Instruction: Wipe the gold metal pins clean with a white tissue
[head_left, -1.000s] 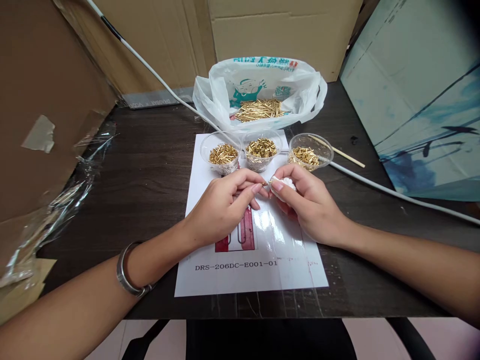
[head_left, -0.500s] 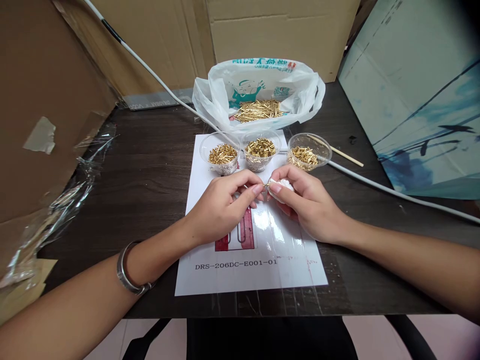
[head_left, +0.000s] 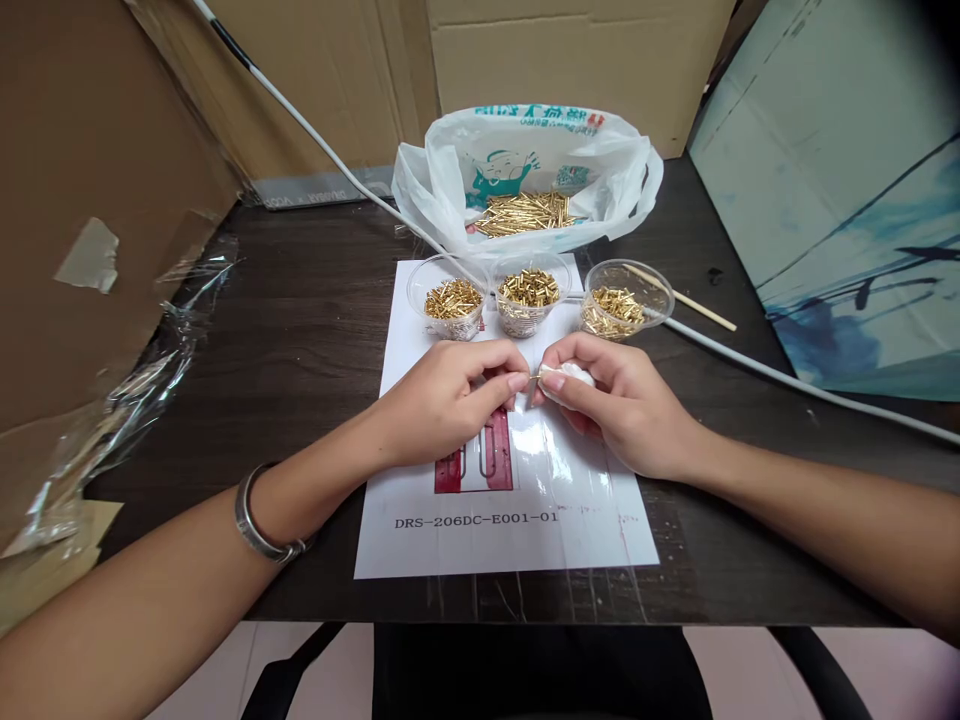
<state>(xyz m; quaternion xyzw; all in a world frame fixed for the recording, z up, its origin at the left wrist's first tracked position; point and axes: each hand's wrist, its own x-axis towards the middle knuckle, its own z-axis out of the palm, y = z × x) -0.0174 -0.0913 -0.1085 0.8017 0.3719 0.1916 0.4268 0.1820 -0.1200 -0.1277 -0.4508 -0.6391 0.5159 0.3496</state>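
Observation:
Over the printed sheet (head_left: 480, 545), my left hand (head_left: 461, 395) pinches one end of a small brass pin (head_left: 534, 377) between thumb and forefinger. My right hand (head_left: 619, 400) is closed around a crumpled white tissue (head_left: 574, 375), and the pin's other end meets the tissue at its fingertips. Most of the pin is hidden by the fingers. Just beyond my hands stand a left clear cup (head_left: 420, 300), a middle clear cup (head_left: 525, 320) and a right clear cup (head_left: 664, 300), all holding small brass pieces.
Behind the cups, a white plastic bag (head_left: 431, 200) lies open with many long brass pins (head_left: 525, 213) in it. A white cable (head_left: 750, 365) crosses the table behind the cups. A thin wooden stick (head_left: 705, 312) lies at the right. Cardboard (head_left: 300, 90) walls the back and left.
My left hand's fingers have curled in a little around the pin. The pin and tissue stay between both hands. The whole view has shifted slightly.

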